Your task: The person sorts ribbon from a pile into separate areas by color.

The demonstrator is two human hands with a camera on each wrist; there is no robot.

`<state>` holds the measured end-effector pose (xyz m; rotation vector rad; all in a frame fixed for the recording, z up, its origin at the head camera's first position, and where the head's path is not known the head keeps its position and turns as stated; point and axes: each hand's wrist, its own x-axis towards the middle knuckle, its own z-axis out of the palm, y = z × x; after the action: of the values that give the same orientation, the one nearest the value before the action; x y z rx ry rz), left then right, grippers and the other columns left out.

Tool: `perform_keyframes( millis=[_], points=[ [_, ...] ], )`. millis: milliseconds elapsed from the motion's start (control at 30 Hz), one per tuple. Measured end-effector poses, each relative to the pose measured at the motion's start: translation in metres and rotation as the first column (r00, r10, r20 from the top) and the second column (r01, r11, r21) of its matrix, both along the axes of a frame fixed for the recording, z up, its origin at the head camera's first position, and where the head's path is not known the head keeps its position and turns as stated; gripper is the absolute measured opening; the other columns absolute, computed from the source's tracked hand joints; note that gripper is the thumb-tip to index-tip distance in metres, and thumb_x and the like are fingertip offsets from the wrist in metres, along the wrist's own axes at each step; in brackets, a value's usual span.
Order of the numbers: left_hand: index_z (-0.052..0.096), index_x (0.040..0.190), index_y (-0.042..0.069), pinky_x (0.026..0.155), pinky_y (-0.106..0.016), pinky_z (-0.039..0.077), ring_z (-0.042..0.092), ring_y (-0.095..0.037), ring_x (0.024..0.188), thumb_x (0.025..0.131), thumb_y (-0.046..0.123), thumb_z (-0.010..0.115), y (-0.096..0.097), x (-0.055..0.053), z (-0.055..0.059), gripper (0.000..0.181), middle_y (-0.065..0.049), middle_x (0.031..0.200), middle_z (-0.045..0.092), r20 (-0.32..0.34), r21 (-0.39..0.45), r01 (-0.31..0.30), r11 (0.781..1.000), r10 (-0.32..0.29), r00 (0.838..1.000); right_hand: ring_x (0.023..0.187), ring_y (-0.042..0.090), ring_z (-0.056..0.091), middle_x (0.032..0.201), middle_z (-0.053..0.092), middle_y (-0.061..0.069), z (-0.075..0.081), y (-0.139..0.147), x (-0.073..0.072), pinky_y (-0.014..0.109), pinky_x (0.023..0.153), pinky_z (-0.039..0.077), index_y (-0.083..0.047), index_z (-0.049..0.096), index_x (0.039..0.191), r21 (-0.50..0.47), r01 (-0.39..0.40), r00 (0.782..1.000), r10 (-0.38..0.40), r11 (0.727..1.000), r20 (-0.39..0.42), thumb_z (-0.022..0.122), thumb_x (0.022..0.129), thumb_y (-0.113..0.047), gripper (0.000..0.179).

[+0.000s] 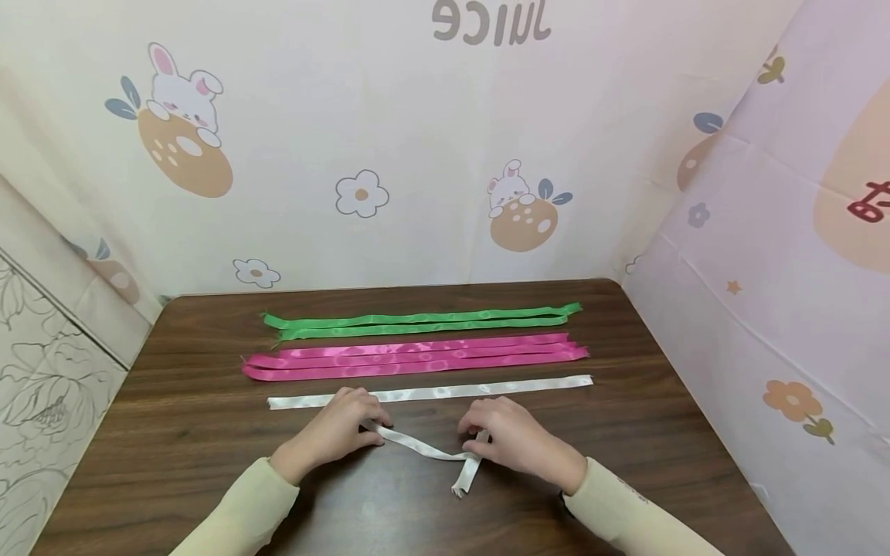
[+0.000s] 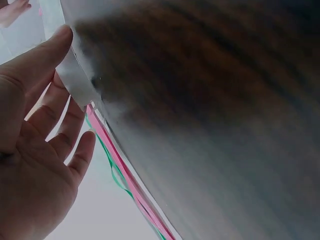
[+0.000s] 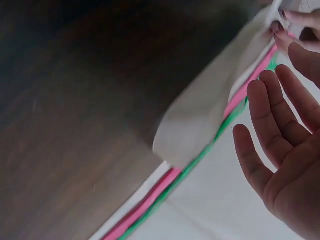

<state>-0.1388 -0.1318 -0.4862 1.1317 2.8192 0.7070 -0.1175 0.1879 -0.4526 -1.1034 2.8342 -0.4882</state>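
Note:
A white satin ribbon (image 1: 417, 445) sags between my two hands over the near part of the table. My left hand (image 1: 341, 428) pinches its left end between thumb and fingers; in the left wrist view the ribbon (image 2: 75, 80) lies against the fingers. My right hand (image 1: 521, 440) pinches the ribbon near its other end, and a short frayed tail hangs below the thumb. That loose end of ribbon (image 3: 192, 125) looks broad in the right wrist view. Just beyond the hands, a second white ribbon (image 1: 501, 388) lies flat, partly covered by the left fingers.
Pink ribbons (image 1: 389, 359) lie side by side behind the flat white one, with green ribbons (image 1: 417, 317) farther back. All rest on a dark wooden table (image 1: 208, 471). A printed cloth (image 1: 417, 116) hangs behind the table's far edge, and another hangs along the right.

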Motion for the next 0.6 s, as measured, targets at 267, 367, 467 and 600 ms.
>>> perform_keyframes(
  millis=[267,367,467,600],
  points=[
    [0.08,0.093,0.024,0.08,-0.032,0.042,0.062,-0.007,0.088,0.085,0.022,0.085,-0.004,0.001,-0.001,0.01,0.014,0.089,0.072,0.037,0.029,-0.008,1.0,0.007,0.999,0.082,0.001,0.059,0.09,0.07,-0.013,-0.011,-0.014,0.004,0.025,0.075,0.046,-0.025,0.077,0.098,0.048,0.001,1.0,-0.001,0.999,0.012,0.083,0.086,-0.035,0.016],
    [0.079,0.093,0.024,0.081,-0.032,0.043,0.062,-0.005,0.088,0.087,0.023,0.083,-0.006,0.002,-0.001,0.008,0.014,0.089,0.071,0.05,0.038,-0.01,0.999,0.008,0.999,0.082,0.001,0.058,0.09,0.07,-0.012,-0.014,-0.016,0.005,0.024,0.074,0.046,-0.024,0.077,0.097,0.057,-0.012,1.0,0.011,0.998,0.018,0.082,0.087,-0.035,0.016],
    [0.08,0.093,0.025,0.082,-0.033,0.046,0.064,-0.003,0.087,0.088,0.023,0.083,-0.007,0.002,-0.002,0.006,0.016,0.089,0.072,0.057,0.049,-0.01,0.999,0.007,0.998,0.083,0.002,0.059,0.089,0.07,-0.011,-0.017,-0.018,0.005,0.025,0.077,0.048,-0.022,0.077,0.096,0.056,-0.034,0.999,0.033,0.998,0.016,0.082,0.088,-0.033,0.014],
    [0.08,0.092,0.025,0.082,-0.032,0.049,0.065,0.0,0.086,0.087,0.023,0.083,-0.008,0.001,-0.004,0.006,0.017,0.088,0.073,0.061,0.078,-0.005,0.997,0.0,0.998,0.081,0.001,0.058,0.086,0.068,-0.011,-0.02,-0.019,0.006,0.024,0.076,0.048,-0.023,0.077,0.091,0.05,-0.058,0.998,0.058,0.997,-0.011,0.082,0.087,-0.031,0.01]
  ],
)
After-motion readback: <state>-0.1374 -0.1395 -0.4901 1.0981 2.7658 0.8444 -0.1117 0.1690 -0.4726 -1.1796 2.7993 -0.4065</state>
